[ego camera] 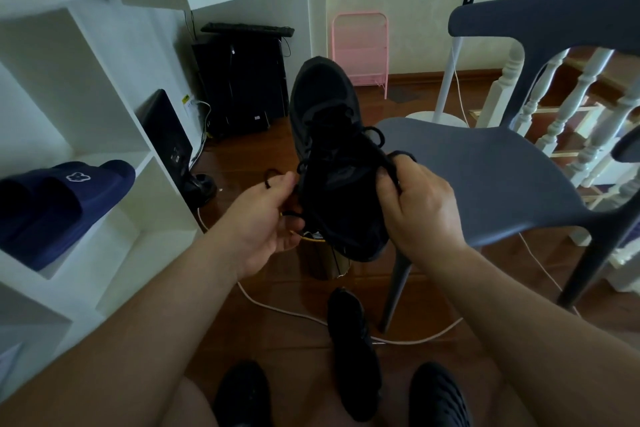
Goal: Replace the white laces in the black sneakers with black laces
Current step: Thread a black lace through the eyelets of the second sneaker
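A black sneaker (332, 163) is hanging in mid-air between the person's two hands, toe pointing far and up, already threaded with a black lace (375, 137) (dark on dark, so the eyelets are hard to read). A second black sneaker (353, 350) is lying on the wooden floor (270, 315) nearer in. The right hand (420, 208) is curling round the shoe's right side, pinching a lace loop. The left hand (266, 215) is pinching the other lace end.

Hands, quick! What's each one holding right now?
Left hand: fingers pinch one end of the black lace.
Right hand: fingers grip the lace's other end beside the black sneaker.
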The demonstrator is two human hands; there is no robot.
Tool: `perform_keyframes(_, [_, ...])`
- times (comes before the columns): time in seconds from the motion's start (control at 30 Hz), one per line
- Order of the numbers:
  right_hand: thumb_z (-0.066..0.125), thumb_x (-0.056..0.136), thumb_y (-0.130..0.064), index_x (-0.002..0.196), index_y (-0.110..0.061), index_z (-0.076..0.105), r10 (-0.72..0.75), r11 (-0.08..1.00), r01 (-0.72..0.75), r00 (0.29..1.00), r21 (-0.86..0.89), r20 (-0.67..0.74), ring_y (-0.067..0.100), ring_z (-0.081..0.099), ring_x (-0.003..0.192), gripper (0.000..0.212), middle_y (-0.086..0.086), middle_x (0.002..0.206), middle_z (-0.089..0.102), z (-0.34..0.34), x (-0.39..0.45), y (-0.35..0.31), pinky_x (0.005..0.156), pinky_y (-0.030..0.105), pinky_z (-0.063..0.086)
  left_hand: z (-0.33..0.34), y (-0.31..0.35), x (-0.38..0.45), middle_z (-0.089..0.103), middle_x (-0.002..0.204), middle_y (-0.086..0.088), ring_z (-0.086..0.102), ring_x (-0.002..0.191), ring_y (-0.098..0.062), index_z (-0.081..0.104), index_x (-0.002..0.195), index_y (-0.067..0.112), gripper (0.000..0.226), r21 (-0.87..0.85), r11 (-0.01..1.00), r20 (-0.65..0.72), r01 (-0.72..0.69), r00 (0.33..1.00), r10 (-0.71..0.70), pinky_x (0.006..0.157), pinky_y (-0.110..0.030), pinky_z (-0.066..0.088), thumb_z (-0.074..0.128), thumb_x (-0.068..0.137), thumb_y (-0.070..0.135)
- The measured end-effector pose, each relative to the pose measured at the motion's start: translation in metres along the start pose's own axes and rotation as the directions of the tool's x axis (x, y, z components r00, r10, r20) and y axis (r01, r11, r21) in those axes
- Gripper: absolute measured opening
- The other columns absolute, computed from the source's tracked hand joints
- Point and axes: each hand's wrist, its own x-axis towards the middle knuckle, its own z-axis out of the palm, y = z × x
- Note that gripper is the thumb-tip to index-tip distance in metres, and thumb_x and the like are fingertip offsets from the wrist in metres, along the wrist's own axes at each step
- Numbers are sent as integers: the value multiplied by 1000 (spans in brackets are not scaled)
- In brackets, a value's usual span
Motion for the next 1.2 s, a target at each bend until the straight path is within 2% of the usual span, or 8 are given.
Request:
perform_keyframes(0.2, [51, 107, -24, 106, -14, 64, 67, 998, -67, 998, 21, 8, 6, 47, 70, 17, -14, 83, 52, -3, 6, 5, 62, 10, 31, -24, 21, 9, 72, 70, 9, 65, 58, -9, 60, 102, 24, 26, -14, 974, -447, -224, 873, 194, 53, -30, 53, 46, 113, 44])
perform_keyframes(0.3, [49, 109, -27, 134, -18, 59, 124, 987, -128, 991, 99, 44, 10, 57, 69, 28, -18, 80, 53, 1, 3, 3, 59, 17, 33, -14, 12, 9, 80, 98, -3, 76, 74, -18, 60, 99, 22, 28, -34, 974, -306, -224, 930, 203, 64, -36, 62, 43, 114, 38])
perform_keyframes(0.4, [43, 109, -32, 164, -33, 17, 121, 978, -143, 982, 151, 146, 4, 54, 60, 61, -17, 70, 53, 6, -4, -5, 53, 21, 34, -3, 1, 5, 78, 104, 0, 77, 83, -22, 68, 102, 25, 35, -56, 986, -96, -156, 984, 150, 70, -40, 62, 44, 112, 48])
perform_keyframes(0.6, [48, 105, -23, 138, -44, 36, 62, 952, -111, 983, 285, 175, -4, 56, 82, 41, -23, 104, 57, 20, -16, -22, 70, 18, 44, -2, 4, 7, 68, 89, 4, 68, 57, -6, 63, 111, 30, 12, 94, 983, -154, -161, 973, 174, 46, -28, 52, 55, 108, 38])
perform_keyframes(0.83, [48, 105, -25, 122, -36, 31, -50, 946, -53, 951, 319, 306, 16, 52, 71, 27, -8, 106, 48, 53, 3, -25, 54, 30, 30, -54, 41, 5, 73, 100, -16, 72, 98, -45, 70, 74, 18, 25, -110, 969, 224, 220, 956, -191, 97, -75, 47, 45, 69, 18])
perform_keyframes(0.93, [49, 104, -21, 110, -41, 28, 5, 940, -130, 931, 317, 366, 3, 46, 68, 30, -15, 92, 46, 81, -5, -15, 54, 24, 25, -70, 35, 28, 72, 104, -18, 72, 97, -50, 68, 94, 17, 39, 2, 940, 187, 342, 923, -337, 103, -82, 40, 37, 72, 9])
perform_keyframes(1.07, [51, 102, -14, 105, -31, 26, 110, 910, -299, 841, 286, 529, 9, 41, 62, 30, -9, 80, 42, 135, -50, 10, 52, 31, 22, -97, -29, 68, 63, 103, -15, 72, 96, -47, 54, 127, 22, 38, 103, 899, 122, 425, 892, -436, 97, -74, 50, 34, 104, -1])
perform_keyframes(1.2, [52, 101, -16, 104, -28, 26, 264, 843, -502, 699, 193, 664, 24, 52, 70, 29, 1, 84, 51, 188, -104, 29, 57, 43, 38, -136, -128, 97, 75, 109, -15, 77, 91, -35, 63, 117, 20, 30, 53, 842, 147, 537, 830, -539, 71, -49, 67, 56, 95, 2])
